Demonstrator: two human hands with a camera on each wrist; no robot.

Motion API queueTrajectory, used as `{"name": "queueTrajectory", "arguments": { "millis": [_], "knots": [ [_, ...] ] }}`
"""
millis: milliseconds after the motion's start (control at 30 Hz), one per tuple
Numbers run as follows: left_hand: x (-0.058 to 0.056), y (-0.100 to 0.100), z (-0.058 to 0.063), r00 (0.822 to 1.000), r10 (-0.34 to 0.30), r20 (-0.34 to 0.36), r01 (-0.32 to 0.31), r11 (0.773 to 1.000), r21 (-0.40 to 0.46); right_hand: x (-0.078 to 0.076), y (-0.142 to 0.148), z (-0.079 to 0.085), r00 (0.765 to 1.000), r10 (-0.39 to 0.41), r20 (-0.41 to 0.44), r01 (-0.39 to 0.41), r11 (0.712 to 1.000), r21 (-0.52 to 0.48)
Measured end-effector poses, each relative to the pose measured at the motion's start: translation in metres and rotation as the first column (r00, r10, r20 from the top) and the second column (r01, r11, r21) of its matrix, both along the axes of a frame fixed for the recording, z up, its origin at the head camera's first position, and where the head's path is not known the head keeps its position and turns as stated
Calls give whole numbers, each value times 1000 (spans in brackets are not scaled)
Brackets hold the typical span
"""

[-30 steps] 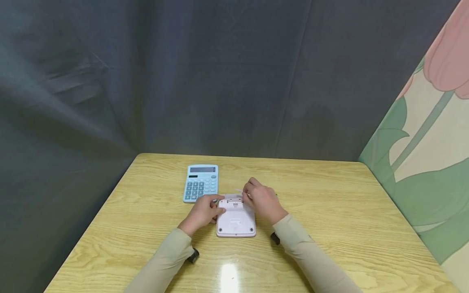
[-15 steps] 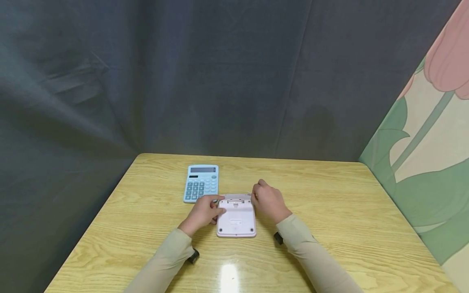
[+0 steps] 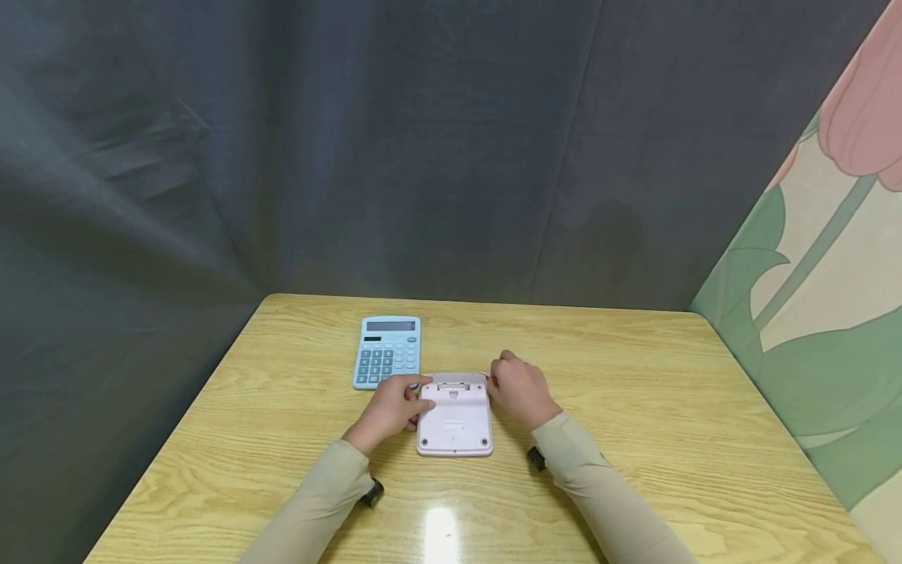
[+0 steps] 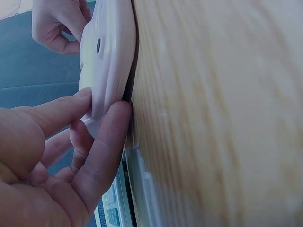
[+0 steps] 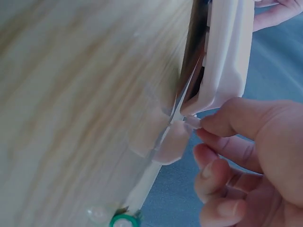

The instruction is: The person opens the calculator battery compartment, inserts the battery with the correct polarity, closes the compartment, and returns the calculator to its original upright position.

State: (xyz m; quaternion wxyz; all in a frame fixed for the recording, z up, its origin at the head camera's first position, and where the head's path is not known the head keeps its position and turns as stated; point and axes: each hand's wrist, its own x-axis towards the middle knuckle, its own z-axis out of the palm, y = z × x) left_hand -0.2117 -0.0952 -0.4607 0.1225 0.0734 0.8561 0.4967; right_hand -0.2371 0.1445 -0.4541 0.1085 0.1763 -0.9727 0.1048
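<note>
A pale pink calculator [image 3: 454, 423] lies face down on the table, its small battery compartment [image 3: 453, 386] uncovered near the far edge. My left hand [image 3: 389, 409] grips its left edge, thumb on the back and fingers at the side, as the left wrist view confirms. At the far right corner, my right hand [image 3: 521, 388] pinches the end of a small pale pink plastic piece [image 5: 169, 144] that looks like a battery cover. In the right wrist view it is low at the tabletop beside the calculator; the head view hides it behind the fingers.
A light blue calculator [image 3: 387, 352] lies face up behind my left hand. In the right wrist view, a round thing with a green rim [image 5: 125, 220] shows at the bottom. A dark curtain [image 3: 451, 157] hangs behind the wooden table [image 3: 634, 407].
My right hand has moved right, from the battery compartment to the pink calculator's far right corner, carrying the small pale piece down. My left hand stays in place.
</note>
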Motion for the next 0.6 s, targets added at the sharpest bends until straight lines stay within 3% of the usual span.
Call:
{"name": "queueTrajectory", "arguments": {
  "millis": [600],
  "knots": [
    [2,-5,1,1000,14,17,-14,1000,9,-4,27,2,989,-98,110,107,991,-79]
  ]
}}
